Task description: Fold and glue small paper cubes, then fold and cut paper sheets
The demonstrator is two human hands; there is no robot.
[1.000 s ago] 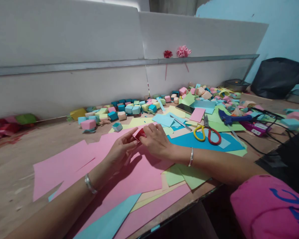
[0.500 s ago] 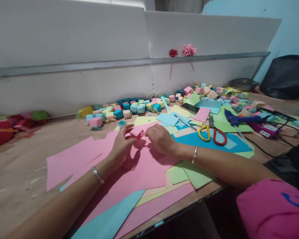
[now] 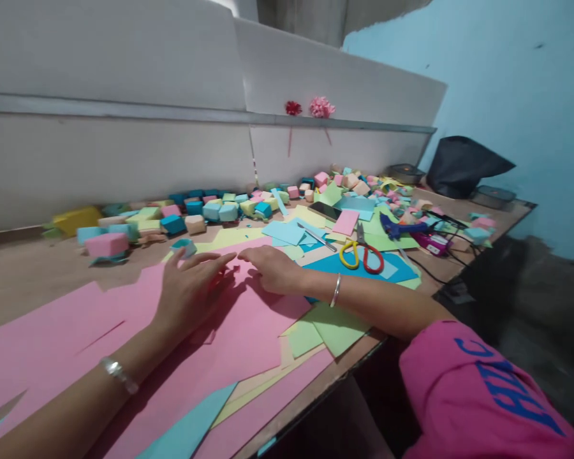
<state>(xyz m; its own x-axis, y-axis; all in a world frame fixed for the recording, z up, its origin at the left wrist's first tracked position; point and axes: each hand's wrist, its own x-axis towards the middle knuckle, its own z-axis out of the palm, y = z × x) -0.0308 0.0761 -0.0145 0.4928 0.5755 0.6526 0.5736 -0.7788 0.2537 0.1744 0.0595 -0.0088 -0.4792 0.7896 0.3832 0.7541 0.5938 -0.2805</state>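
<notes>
My left hand (image 3: 191, 290) curls its fingers around a small folded pink paper box (image 3: 224, 274), most of which is hidden behind the fingers. My right hand (image 3: 273, 269) meets it from the right, thumb and fingers bent together and fingertips close to the left ones; what they pinch is too small to make out. Both hands are over large pink paper sheets (image 3: 256, 328). Just behind the left fingers stands an open light-blue paper box (image 3: 184, 247).
Scissors (image 3: 362, 248), a craft knife (image 3: 317, 236), a phone (image 3: 326, 211) and a blue glue gun (image 3: 404, 227) with a cord lie to the right. Rows of coloured paper cubes (image 3: 210, 210) line the white board (image 3: 148, 153) behind. Green sheets (image 3: 339, 328) reach the front edge.
The view has turned right, so the table contents shift left. My left hand has rolled over the pink paper box, covering most of it. Both hands' fingertips have come closer together.
</notes>
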